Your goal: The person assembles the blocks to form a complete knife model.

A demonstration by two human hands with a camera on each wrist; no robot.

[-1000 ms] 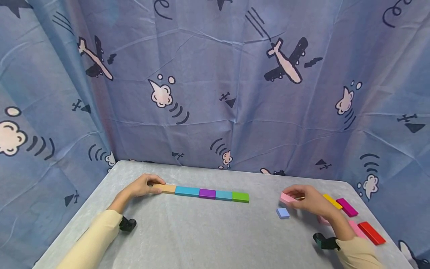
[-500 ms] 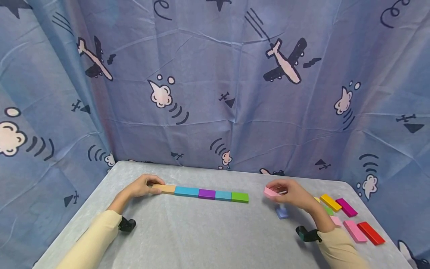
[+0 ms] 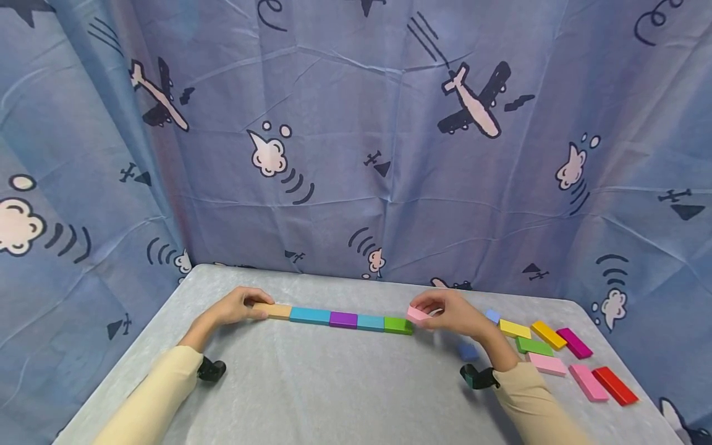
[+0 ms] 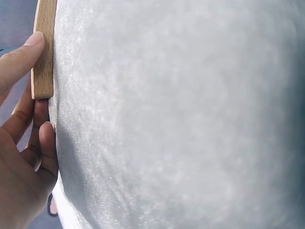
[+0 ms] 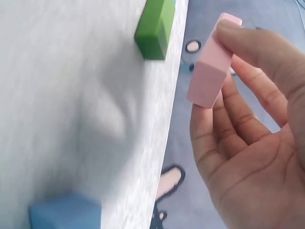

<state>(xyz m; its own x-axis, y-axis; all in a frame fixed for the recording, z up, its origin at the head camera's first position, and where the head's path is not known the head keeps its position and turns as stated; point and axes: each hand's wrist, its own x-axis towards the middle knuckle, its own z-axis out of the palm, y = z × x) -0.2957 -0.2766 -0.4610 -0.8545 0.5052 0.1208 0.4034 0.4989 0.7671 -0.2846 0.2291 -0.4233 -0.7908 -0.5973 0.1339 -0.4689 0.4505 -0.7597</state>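
Observation:
A row of flat blocks lies on the grey table: wooden block, blue, purple block, light blue, then green block. My left hand rests at the row's left end, fingers touching the wooden block. My right hand pinches a pink block and holds it in the air just right of the green block. In the right wrist view the pink block sits between thumb and fingers.
Loose blocks lie at the table's right: yellow block, green, orange block, magenta block, pink ones and a red block. A small blue block lies near my right wrist. A patterned blue curtain stands behind the table.
My right hand has carried the pink block leftward from the loose pile to the green end of the row. The left hand has stayed on the wooden block.

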